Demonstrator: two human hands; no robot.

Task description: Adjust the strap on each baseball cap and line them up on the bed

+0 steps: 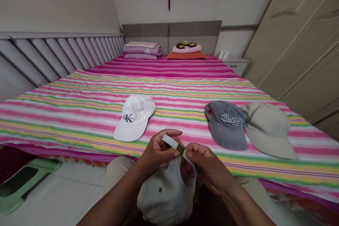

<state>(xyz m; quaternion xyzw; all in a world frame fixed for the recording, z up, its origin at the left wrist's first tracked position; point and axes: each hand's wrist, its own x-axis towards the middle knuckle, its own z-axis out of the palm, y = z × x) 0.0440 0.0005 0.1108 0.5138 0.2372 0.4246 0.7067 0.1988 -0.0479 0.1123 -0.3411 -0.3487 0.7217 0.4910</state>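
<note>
I hold a cream cap [164,190] over my lap, crown down, its back facing up. My left hand [157,152] pinches the white adjuster strap [171,141] near its brass buckle [180,147]. My right hand [205,164] pinches the strap's other side, right of the buckle. On the striped bed [79,113] in front lie a white cap [135,117] with a black logo, a grey cap [227,123] with white lettering, and a beige cap [268,129] overlapping the grey one's right edge.
Folded purple bedding [143,50] and an orange-and-pink pillow stack [186,51] sit at the headboard. A white nightstand [235,64] and wardrobe doors [299,49] stand to the right. A green plastic stool [26,183] stands on the floor at lower left.
</note>
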